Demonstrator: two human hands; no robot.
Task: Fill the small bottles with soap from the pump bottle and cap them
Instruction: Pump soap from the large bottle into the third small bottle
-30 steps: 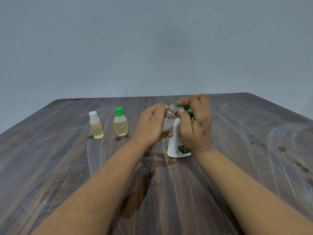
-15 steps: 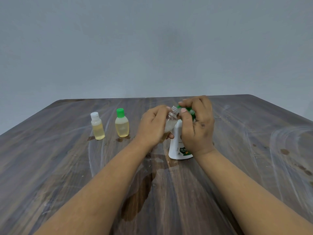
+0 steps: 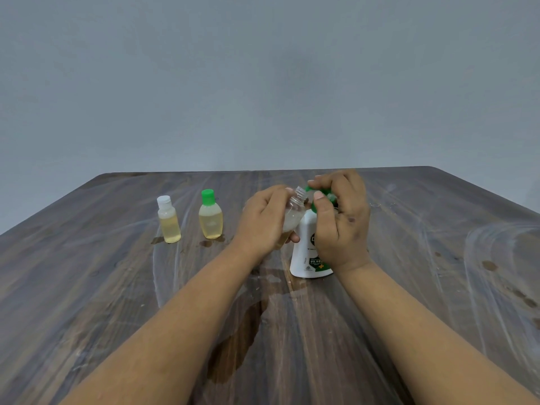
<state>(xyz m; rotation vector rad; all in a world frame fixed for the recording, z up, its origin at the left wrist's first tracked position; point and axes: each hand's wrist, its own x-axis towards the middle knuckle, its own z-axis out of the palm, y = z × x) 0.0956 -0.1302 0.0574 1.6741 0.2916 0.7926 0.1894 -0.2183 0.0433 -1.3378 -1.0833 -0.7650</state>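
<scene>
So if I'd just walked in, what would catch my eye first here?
Most likely the two hands at the middle of the table: the left hand tilts an open clear bottle toward the green pump of the white soap bottle, which the right hand covers. To the left stand two filled small bottles, one with a white cap, one with a green cap. A dark wet patch lies nearer the viewer.

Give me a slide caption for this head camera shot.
Left hand tilts an uncapped small bottle at the pump bottle under the right hand.
</scene>
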